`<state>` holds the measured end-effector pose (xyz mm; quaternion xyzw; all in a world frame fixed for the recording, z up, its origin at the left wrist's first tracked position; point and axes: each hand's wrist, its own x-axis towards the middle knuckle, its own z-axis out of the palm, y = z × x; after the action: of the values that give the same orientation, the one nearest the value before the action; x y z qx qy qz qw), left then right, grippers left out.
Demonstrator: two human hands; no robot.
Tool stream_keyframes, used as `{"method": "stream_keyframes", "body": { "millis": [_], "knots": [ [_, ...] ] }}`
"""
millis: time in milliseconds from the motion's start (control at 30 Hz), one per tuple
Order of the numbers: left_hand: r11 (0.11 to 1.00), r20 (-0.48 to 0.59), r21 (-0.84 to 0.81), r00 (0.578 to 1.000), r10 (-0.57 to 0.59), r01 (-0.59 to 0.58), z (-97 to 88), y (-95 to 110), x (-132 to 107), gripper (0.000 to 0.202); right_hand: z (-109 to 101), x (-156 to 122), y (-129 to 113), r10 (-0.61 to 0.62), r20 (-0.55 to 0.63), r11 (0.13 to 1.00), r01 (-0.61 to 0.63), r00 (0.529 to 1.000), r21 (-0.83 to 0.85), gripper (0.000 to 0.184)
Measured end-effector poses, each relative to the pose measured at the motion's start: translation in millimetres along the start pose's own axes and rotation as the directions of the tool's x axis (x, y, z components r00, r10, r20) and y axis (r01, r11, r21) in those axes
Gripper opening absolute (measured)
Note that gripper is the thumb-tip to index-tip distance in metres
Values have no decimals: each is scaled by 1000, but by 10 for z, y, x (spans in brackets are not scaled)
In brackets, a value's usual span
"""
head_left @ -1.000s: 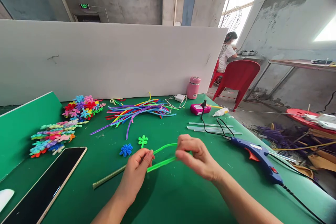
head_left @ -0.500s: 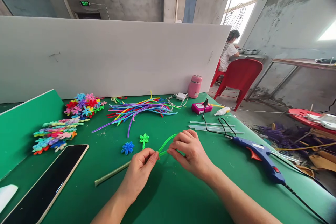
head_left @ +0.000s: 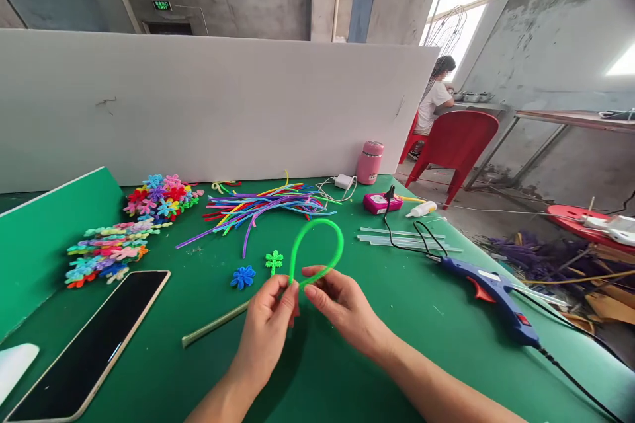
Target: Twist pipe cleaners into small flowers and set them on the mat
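Note:
A bright green pipe cleaner stands up in a rounded loop above the table. My left hand pinches its lower end between thumb and forefinger. My right hand is closed on the loop's lower right side, close to my left fingertips. Behind my left hand lie a blue pipe-cleaner flower and a small green pipe-cleaner shape with a stem. A dull green stick reaches out from under my left hand; its other end is hidden.
Loose colored pipe cleaners lie at the back, with piles of finished flowers to the left. A phone is at front left. A blue glue gun, its cord and clear glue sticks occupy the right. A pink bottle stands behind.
The green pipe cleaner has gone from a low, narrow bend to a tall round loop. My right hand has moved left and down, nearer my left hand.

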<state>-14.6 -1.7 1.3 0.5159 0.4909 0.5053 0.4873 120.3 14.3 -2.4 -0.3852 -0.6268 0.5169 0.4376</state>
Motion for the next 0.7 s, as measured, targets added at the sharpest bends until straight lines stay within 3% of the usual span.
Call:
{"method": "stream_keyframes", "body": {
  "millis": [100, 267, 433, 567, 700],
  "knots": [
    [1000, 66, -19, 998, -13, 14, 37, 8, -32, 17, 14, 26, 14, 18, -22, 984, -14, 1000, 177, 29],
    [962, 6, -238, 991, -137, 134, -5, -22, 28, 15, -57, 66, -4, 67, -120, 985, -46, 990, 165, 32],
    [930, 102, -288, 973, -208, 229, -17, 16, 36, 22, -100, 86, 11, 67, -162, 982, -36, 985, 185, 31],
    [930, 128, -261, 964, -232, 259, 13, 24, 18, 24, -106, 84, -20, 54, -138, 981, -26, 989, 191, 31],
    [937, 183, -252, 963, -198, 241, 29, 1, -1, 23, -85, 64, -45, 47, -34, 969, -37, 998, 244, 32]
  ]
}}
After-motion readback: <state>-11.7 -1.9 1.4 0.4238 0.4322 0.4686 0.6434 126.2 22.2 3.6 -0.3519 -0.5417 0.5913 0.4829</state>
